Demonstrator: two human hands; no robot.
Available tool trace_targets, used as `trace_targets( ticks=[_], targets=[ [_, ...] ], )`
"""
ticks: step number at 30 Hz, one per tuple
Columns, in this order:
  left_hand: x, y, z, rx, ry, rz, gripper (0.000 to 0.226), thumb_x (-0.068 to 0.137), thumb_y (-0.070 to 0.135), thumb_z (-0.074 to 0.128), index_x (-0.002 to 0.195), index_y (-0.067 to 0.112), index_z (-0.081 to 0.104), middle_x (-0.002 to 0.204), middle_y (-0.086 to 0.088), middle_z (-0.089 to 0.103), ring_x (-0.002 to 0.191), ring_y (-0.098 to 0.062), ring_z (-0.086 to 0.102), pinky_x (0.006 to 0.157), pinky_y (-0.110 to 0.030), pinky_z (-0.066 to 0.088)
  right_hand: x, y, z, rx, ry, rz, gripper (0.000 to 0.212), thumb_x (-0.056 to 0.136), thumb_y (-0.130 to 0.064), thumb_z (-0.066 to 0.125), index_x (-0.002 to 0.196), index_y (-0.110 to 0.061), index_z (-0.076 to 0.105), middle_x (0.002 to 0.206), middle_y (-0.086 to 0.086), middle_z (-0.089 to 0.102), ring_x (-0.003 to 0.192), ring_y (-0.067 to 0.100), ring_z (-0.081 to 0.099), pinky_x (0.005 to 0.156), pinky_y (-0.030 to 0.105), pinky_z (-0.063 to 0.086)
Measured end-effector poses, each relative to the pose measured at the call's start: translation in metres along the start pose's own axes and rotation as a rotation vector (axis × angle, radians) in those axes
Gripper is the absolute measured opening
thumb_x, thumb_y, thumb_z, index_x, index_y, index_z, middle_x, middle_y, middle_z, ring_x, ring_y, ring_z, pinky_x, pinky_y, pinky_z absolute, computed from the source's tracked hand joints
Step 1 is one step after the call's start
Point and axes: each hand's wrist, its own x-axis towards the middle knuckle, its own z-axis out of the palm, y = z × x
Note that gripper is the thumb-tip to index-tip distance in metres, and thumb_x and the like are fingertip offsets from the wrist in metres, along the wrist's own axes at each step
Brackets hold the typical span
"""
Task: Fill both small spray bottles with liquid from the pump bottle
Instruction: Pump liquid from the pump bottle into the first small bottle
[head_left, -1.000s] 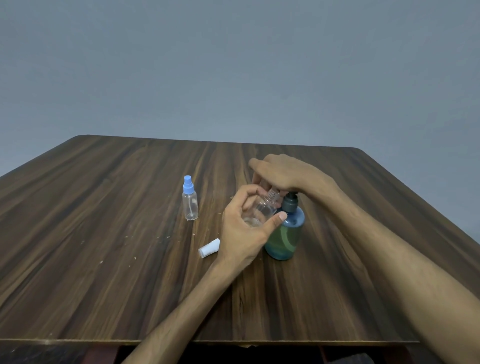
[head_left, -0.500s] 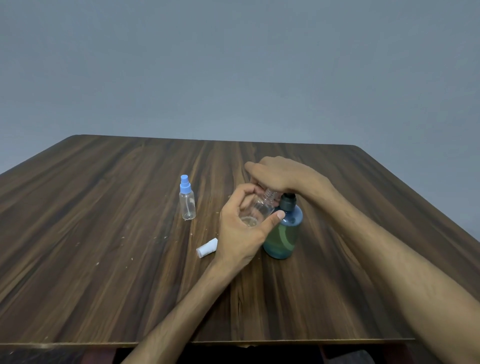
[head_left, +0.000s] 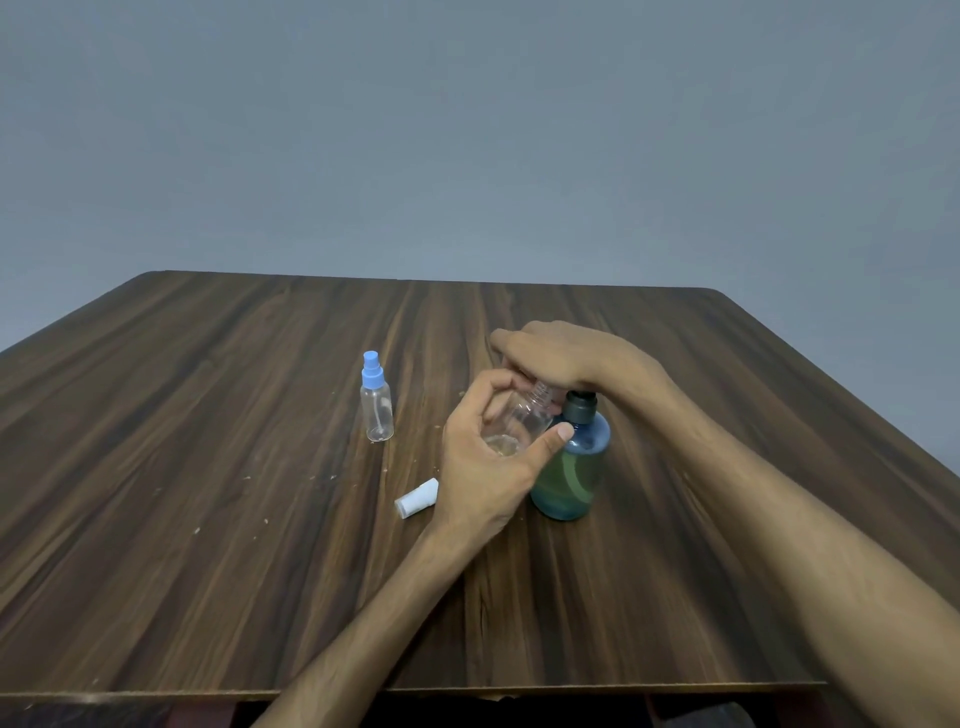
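Note:
A blue-green pump bottle (head_left: 571, 478) stands right of the table's middle. My right hand (head_left: 566, 358) lies over its pump head, palm down, hiding the nozzle. My left hand (head_left: 488, 467) holds a small clear uncapped spray bottle (head_left: 524, 415) tilted, with its threaded neck up under the right hand's fingers; a little liquid sits at its bottom. A second small clear spray bottle (head_left: 376, 402) with a blue spray cap stands upright to the left, apart from both hands.
A white cap (head_left: 415, 499) lies on its side on the dark wooden table (head_left: 208, 467), just left of my left wrist. Small crumbs dot the tabletop. The table's front edge runs along the bottom of the view.
Both hands and the bottles stay almost where they were; the right hand stays on the pump head and the left hand keeps the small bottle at the nozzle.

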Motion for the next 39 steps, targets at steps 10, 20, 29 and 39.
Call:
trace_targets(
  ticks=[10, 20, 29, 39],
  targets=[
    [-0.001, -0.001, -0.002, 0.020, -0.002, 0.003, 0.043, 0.081, 0.009, 0.092, 0.114, 0.006, 0.064, 0.102, -0.008, 0.080, 0.098, -0.027, 0.080, 0.091, -0.047, 0.065, 0.000, 0.000, -0.001, -0.004, 0.012, -0.002, 0.062, 0.105, -0.040, 0.028, 0.063, -0.014, 0.066, 0.086, 0.008, 0.078, 0.075, 0.025, 0.062, 0.080, 0.043, 0.049],
    [-0.003, -0.001, -0.002, 0.049, 0.010, 0.008, 0.043, 0.081, -0.001, 0.093, 0.113, 0.004, 0.064, 0.102, -0.007, 0.080, 0.095, -0.026, 0.079, 0.086, -0.041, 0.065, 0.001, 0.001, -0.005, -0.001, 0.046, 0.002, 0.066, 0.106, -0.046, 0.024, 0.085, -0.014, 0.079, 0.090, 0.005, 0.081, 0.081, 0.022, 0.069, 0.082, 0.040, 0.052],
    [-0.002, 0.001, -0.001, 0.040, -0.004, 0.005, 0.043, 0.081, -0.002, 0.093, 0.113, 0.004, 0.064, 0.101, -0.004, 0.081, 0.096, -0.020, 0.080, 0.088, -0.033, 0.064, 0.001, 0.001, -0.005, 0.025, 0.024, -0.024, 0.066, 0.107, -0.043, 0.025, 0.082, -0.010, 0.076, 0.087, 0.005, 0.079, 0.080, 0.024, 0.068, 0.083, 0.040, 0.051],
    [-0.003, -0.001, -0.001, 0.008, -0.002, -0.013, 0.043, 0.080, 0.002, 0.092, 0.112, 0.010, 0.063, 0.100, -0.006, 0.082, 0.098, -0.022, 0.081, 0.092, -0.040, 0.065, -0.002, 0.000, -0.020, 0.170, 0.016, -0.011, 0.059, 0.106, -0.038, 0.030, 0.093, -0.012, 0.082, 0.083, 0.009, 0.082, 0.094, 0.038, 0.077, 0.089, 0.045, 0.060]
  ],
)
